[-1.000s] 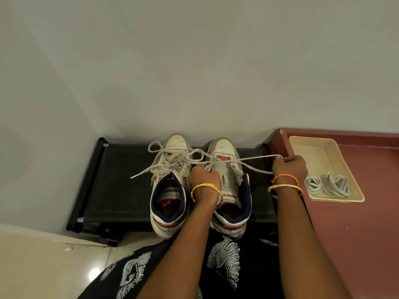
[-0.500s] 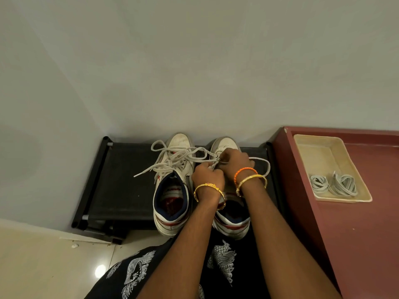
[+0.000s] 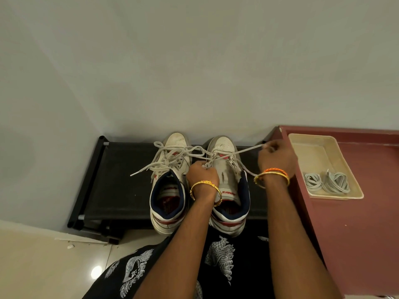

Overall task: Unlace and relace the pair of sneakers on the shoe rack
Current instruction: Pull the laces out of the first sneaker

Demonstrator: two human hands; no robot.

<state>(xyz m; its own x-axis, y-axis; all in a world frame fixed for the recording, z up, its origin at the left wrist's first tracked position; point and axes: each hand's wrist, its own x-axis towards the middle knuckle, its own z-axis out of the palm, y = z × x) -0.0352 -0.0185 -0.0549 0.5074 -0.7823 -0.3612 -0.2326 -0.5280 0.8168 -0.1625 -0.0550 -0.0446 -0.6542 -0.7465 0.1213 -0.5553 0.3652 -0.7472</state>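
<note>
Both hands (image 3: 203, 172) on rt sneaker's lace (image 3: 248, 150)

White/navy/red sneakers (image 3: 199, 186), blk rack (image 3: 121, 180), maroon cabinet (cream tray (image 3: 313, 152))

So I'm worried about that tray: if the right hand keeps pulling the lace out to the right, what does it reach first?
Probably the maroon cabinet's left edge, just beside the right hand, and then the beige tray on top. Depth is unclear; the hand may pass above the edge.

Right hand (image 3: 277, 157) pulls lace (image 3: 248, 150) taut from right sneaker (image 3: 226, 182); left hand (image 3: 201, 174) pinches it.
</note>
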